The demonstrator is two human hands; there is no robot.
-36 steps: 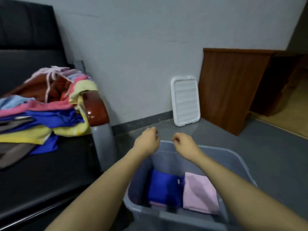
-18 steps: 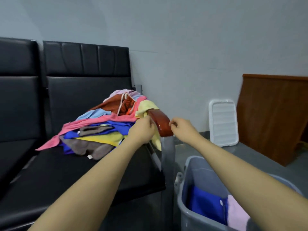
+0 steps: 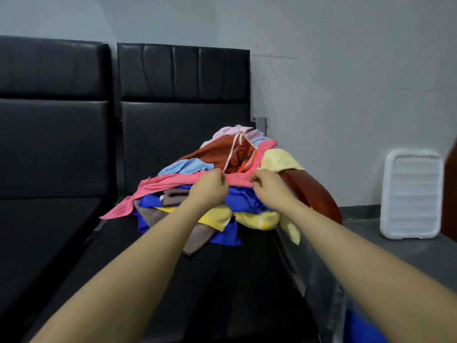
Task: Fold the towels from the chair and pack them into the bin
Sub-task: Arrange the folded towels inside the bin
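Half a second ago both hands hung short of the towel pile (image 3: pixel 212 184), the right one near the wooden armrest, and the grey bin with its blue and pink folded towels filled the lower right of the view. Now the view has swung left and both arms have reached onto the pile. Only a blurred sliver of the bin's grey wall (image 3: pixel 331 305) and a patch of blue inside it remain, at the lower right, well below and to the right of the pile.

The left hand (image 3: pixel 210 188) is curled with its fingertips pinched at the upper edge of the pink towel (image 3: pixel 173 183), which drapes as a long band across the pile's middle and trails off its left side. The right hand (image 3: pixel 268 185) is curled the same way just right of it, fingers bunched at the same pink edge. Whether either truly grips the cloth cannot be told.

The pile is a loose, rumpled heap of soft terry cloths: light blue, rust-orange with white cord trim, pale pink at the top, royal blue, yellow and grey-brown below. It sits on the smooth black padded seat of the chair (image 3: pixel 247 280), against the chair's right side. The glossy, rounded reddish-brown armrest (image 3: pixel 311 194) touches the pile's right edge, with a yellow towel (image 3: pixel 279 159) draped over its top. Further right of the pile, a white ribbed plastic lid (image 3: pixel 410 194) with rounded corners leans against the plain grey wall.
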